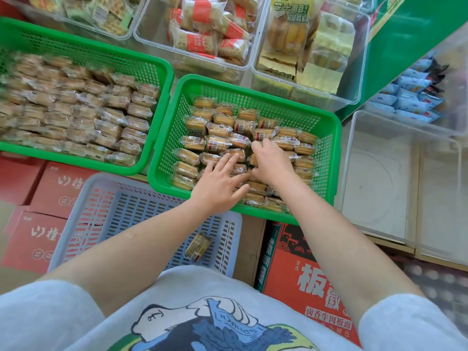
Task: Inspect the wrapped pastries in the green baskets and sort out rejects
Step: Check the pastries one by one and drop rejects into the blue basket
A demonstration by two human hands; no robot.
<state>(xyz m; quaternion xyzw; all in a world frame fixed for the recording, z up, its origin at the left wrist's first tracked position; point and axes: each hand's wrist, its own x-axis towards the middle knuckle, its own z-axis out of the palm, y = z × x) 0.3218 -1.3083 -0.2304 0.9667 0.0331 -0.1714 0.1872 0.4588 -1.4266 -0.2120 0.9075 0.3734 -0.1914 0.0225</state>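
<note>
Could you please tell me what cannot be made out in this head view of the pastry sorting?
- Left green basket: its pastries are motion-blurred, and the frame's left edge cuts it off.
- Right green basket: pastries under the left hand and right hand are hidden; whether the right fingers pinch one is unclear.
- Lone pastry in the blue basket: label too small to read.

Golden-brown wrapped pastries in clear film lie under both hands in a bright green lattice basket. Nearer the body than the hands, a pale lavender-blue slotted basket rests on red cartons with white lettering.
</note>
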